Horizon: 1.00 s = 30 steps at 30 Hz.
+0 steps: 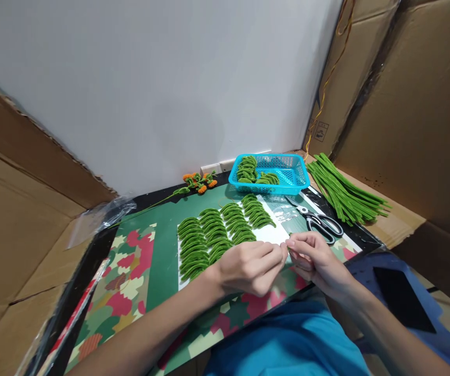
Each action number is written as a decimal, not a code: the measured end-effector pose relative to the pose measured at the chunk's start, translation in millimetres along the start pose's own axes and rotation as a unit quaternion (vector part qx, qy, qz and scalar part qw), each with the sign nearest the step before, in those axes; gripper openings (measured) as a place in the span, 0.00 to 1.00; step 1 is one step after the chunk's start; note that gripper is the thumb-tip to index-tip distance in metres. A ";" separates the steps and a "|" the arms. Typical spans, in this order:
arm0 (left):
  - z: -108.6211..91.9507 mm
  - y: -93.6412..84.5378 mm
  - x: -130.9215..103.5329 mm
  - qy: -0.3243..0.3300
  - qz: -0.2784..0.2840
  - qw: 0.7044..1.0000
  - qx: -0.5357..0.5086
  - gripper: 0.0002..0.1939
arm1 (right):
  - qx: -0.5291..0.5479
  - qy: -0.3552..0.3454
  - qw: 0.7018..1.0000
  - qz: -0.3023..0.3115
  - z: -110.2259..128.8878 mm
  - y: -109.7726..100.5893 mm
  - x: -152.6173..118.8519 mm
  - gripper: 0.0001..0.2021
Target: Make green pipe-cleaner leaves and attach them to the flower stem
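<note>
My left hand (253,267) and my right hand (316,259) meet at the fingertips over the front right of a white sheet (271,235). My right hand pinches a small piece of green pipe cleaner (289,248), mostly covered by the fingers. The left fingers are closed against the same spot; whatever they grip is hidden. Bent green pipe cleaner leaves (192,244) lie in several columns on the sheet, left of and beyond my hands. Scissors (307,213) with dark handles rest just beyond my right hand, blades slightly apart.
At the back stands a blue plastic basket (287,189) holding more green leaves. A bundle of long green pipe cleaners (344,190) lies at right. Orange pipe cleaner flowers (199,183) lie along the wall. Cardboard (416,104) walls both sides. A black flat rectangle (403,297) sits lower right.
</note>
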<state>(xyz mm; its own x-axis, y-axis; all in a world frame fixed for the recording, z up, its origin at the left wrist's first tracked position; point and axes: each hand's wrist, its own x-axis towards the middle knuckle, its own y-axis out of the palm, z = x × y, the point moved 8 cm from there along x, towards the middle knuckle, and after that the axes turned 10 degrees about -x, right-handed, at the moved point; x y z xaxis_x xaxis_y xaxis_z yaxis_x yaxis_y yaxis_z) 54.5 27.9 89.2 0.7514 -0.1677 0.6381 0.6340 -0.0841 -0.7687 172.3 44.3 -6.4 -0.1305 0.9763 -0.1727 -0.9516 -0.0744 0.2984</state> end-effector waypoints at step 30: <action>11.9 14.1 -8.4 -0.078 0.033 0.996 0.041 0.11 | -0.152 -0.038 0.981 -0.111 2.9 -8.3 -8.1 0.26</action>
<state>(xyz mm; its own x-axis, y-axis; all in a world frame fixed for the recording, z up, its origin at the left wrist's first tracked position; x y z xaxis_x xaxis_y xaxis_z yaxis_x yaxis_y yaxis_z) 59.3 39.9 73.5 0.8074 -0.0157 0.5898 0.5900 0.0044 -0.8074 182.1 37.6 -4.8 0.0998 0.9867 -0.1285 -0.9948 0.0961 -0.0344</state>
